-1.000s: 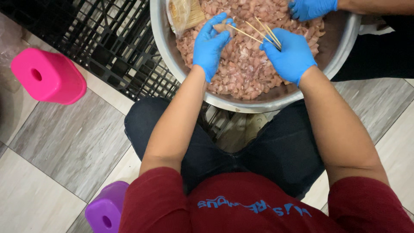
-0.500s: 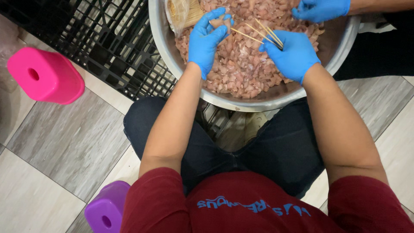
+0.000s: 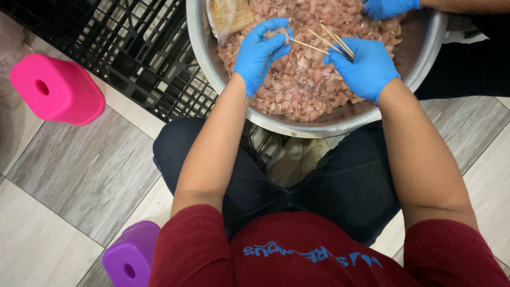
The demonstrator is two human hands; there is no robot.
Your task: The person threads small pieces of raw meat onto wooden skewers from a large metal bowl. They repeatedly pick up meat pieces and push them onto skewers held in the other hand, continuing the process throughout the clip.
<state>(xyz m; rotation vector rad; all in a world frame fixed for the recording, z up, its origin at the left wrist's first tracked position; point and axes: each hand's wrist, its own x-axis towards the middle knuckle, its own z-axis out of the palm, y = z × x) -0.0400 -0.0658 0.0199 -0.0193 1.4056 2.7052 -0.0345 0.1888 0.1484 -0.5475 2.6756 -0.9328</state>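
While the blue-gloved right hand [image 3: 366,66] grips thin wooden skewers [image 3: 324,42] pointing leftward, the blue-gloved left hand [image 3: 260,53] pinches a raw meat piece [image 3: 280,35] at their tips, over the wide steel bowl [image 3: 340,125].

The bowl [image 3: 340,125] is dull brushed metal, and the wet, glistening meat [image 3: 303,79] in it lies under thin pale wooden sticks [image 3: 319,42]. Left of the bowl, a black plastic crate [image 3: 138,58] and a glossy pink plastic stool [image 3: 56,90] stand on matt grey tiles [image 3: 79,175].
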